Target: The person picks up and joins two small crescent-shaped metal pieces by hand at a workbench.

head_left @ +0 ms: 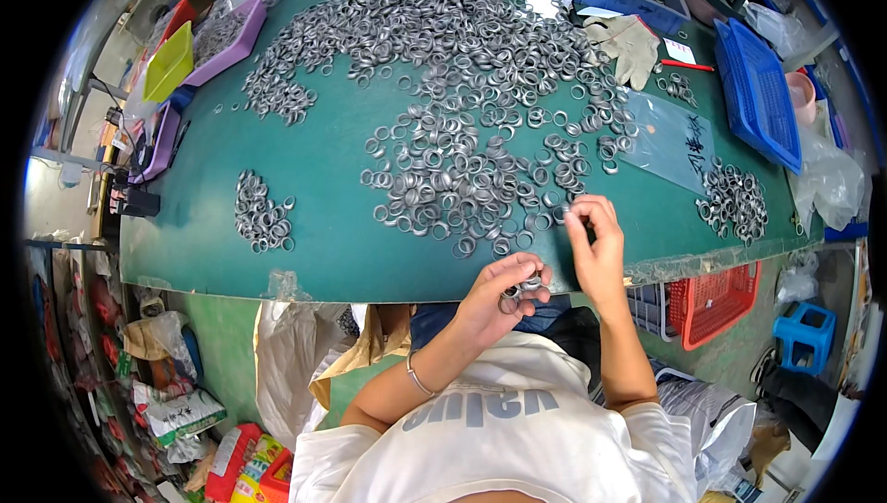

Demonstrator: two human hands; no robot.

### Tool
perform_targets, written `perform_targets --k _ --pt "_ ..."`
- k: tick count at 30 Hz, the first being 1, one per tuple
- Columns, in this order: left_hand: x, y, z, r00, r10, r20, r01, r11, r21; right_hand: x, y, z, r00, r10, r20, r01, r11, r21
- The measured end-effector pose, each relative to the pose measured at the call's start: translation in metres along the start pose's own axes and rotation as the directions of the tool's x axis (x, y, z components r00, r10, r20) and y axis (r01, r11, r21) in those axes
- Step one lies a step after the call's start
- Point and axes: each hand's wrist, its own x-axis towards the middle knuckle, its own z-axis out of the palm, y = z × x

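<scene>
Green table (pixel 323 235): left hand (pixel 494 295) holds metal rings (pixel 522 289).

Well beyond our right hand (pixel 596 254), to its far right on the green table, we see a clear flat plastic bag (pixel 667 141) with dark handwriting. Farther off lies a small white paper slip (pixel 680 51) beside a red pen. Far below our left hand (pixel 499 295), on the floor to the left, stand a white printed sack (pixel 177 413) and red-and-yellow packets (pixel 248 466).
</scene>
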Motion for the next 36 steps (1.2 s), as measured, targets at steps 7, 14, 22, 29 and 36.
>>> perform_targets --k 7,14,22,29,36 --pt "0.001 -0.001 0.007 0.990 0.089 -0.107 -0.082 0.994 0.070 -0.017 -0.006 -0.018 0.769 0.194 0.609 -0.632 0.085 0.771" --pt "-0.001 0.000 0.020 0.985 0.114 -0.128 -0.082 0.969 0.232 -0.035 -0.024 -0.014 0.937 0.137 0.323 -0.270 0.869 0.415" --pt "-0.004 0.006 0.013 0.990 0.082 -0.117 -0.044 0.953 0.301 -0.017 -0.027 -0.021 0.970 -0.215 0.109 0.209 0.976 0.066" --pt "-0.003 0.004 0.010 0.989 0.066 -0.134 -0.059 0.997 0.055 0.004 -0.001 -0.012 0.946 -0.255 0.199 0.322 0.806 -0.496" --pt "-0.001 0.004 0.005 0.989 0.071 -0.132 -0.068 0.997 0.030 -0.025 -0.009 -0.014 0.844 0.214 0.491 -0.532 0.226 0.816"
